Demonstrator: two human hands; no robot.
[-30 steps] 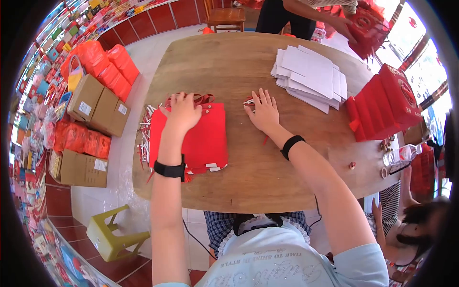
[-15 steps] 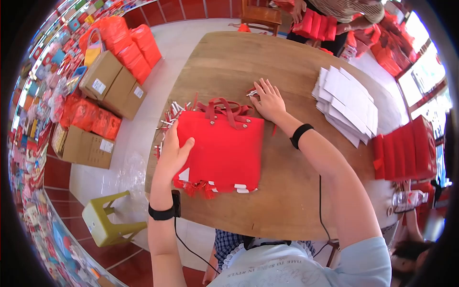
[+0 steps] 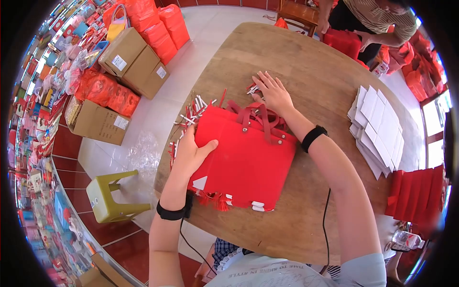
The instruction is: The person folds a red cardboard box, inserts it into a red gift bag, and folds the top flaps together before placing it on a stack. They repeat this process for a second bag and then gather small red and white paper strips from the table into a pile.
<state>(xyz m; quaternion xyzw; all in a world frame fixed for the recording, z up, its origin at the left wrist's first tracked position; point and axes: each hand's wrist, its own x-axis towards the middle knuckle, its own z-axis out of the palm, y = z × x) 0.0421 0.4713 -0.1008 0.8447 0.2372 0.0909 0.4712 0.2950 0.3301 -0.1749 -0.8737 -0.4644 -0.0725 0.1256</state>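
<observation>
A stack of flat red gift bags with dark red ribbon handles lies on the wooden table in front of me. My left hand rests at its left edge, thumb spread over the top bag and fingers along the side. Beyond the handles, my right hand lies low on the table with fingers apart, beside a few small red-and-white pieces. A heap of similar thin pieces lies past the left edge of the bags. Red fringe like tassels pokes out under the near edge.
White card sheets are stacked at the right of the table. Red folded bags and a plastic bottle stand right. Across the table, another person's hands hold a red item. A green stool and cartons stand left.
My view has turned, so the table and bags appear rotated. My right hand has slid slightly left and away past the handles. The other person's red item has come lower.
</observation>
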